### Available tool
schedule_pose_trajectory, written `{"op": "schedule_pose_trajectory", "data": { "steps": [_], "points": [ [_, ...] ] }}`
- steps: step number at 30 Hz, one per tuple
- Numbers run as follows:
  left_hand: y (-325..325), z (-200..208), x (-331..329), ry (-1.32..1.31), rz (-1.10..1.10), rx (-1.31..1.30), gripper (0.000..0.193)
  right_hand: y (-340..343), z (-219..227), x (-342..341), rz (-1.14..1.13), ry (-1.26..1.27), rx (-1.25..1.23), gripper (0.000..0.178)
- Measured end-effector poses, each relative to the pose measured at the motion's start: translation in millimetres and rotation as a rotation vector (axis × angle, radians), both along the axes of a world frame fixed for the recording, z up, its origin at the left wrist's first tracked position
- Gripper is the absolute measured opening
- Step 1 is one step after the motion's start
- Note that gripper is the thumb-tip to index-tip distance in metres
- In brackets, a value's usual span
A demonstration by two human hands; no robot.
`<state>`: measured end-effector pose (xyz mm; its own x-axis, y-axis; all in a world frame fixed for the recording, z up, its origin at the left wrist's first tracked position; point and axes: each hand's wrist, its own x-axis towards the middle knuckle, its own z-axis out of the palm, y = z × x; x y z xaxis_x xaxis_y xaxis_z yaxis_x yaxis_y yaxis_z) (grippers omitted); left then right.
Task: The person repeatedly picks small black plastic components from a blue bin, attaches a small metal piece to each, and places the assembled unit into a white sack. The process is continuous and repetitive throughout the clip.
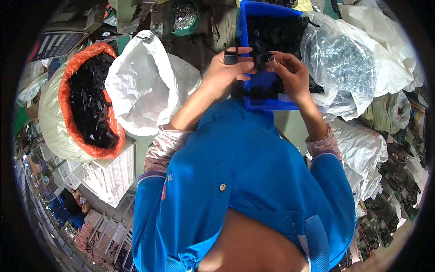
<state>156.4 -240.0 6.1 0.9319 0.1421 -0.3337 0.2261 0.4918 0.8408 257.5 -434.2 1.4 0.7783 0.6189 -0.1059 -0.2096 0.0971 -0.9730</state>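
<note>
1. Two small parts are in hand over the blue bin (253, 103): the left hand (226, 68) pinches a small black plastic piece (230, 57) between thumb and fingers, and the right hand (290, 72) holds a little metal ring (271, 59) at its fingertips, fingers curled closed around it.
2. Both parts sit near the middle of the scene, just apart from one another, above the bin's near end.
3. The step in hand looks like the joining of the two: ring and black piece are brought face to face but, as far as can be told, not yet mated.
4. The next move likely calls for fine alignment and a steady pinch on both sides, since the ring is tiny and easily dropped.
5. The bin holds a heap of black parts (276, 34) farther off.
6. To the right lies a clear plastic bag (340, 63); to the left stand a white sack (145, 86) and an orange-lined sack (90, 99) filled with black pieces.
</note>
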Motion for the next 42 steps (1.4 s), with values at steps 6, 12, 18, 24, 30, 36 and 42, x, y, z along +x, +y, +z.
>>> {"op": "schedule_pose_trajectory", "data": {
  "steps": [6,12,18,24,30,36,42],
  "points": [
    [-6.3,5.6,-6.1,-0.313,0.124,0.223,0.044,26.0,17.1,-27.5,-0.020,0.408,0.279,0.022],
    [19.3,13.3,-25.3,-0.268,0.162,0.579,0.029,39.5,23.4,-27.7,0.072,0.130,-0.011,0.024],
    [43.4,20.6,-41.8,-0.272,0.195,0.759,0.030,75.6,66.2,-11.4,0.298,-0.366,-0.117,0.022],
    [51.5,24.7,-61.3,-0.116,0.295,0.947,0.030,101.9,73.5,-6.7,0.516,-0.726,-0.190,0.017],
    [53.7,33.7,-72.4,-0.116,0.349,0.994,0.030,126.4,85.7,-7.1,0.603,-1.047,-0.043,0.012],
    [44.9,28.8,-75.7,-0.056,0.382,0.971,0.029,131.4,82.9,-5.9,0.749,-1.276,0.037,0.015],
    [41.8,26.5,-78.2,-0.213,0.402,0.824,0.030,118.5,76.9,-7.8,0.634,-0.747,0.036,0.025]
  ]
}}
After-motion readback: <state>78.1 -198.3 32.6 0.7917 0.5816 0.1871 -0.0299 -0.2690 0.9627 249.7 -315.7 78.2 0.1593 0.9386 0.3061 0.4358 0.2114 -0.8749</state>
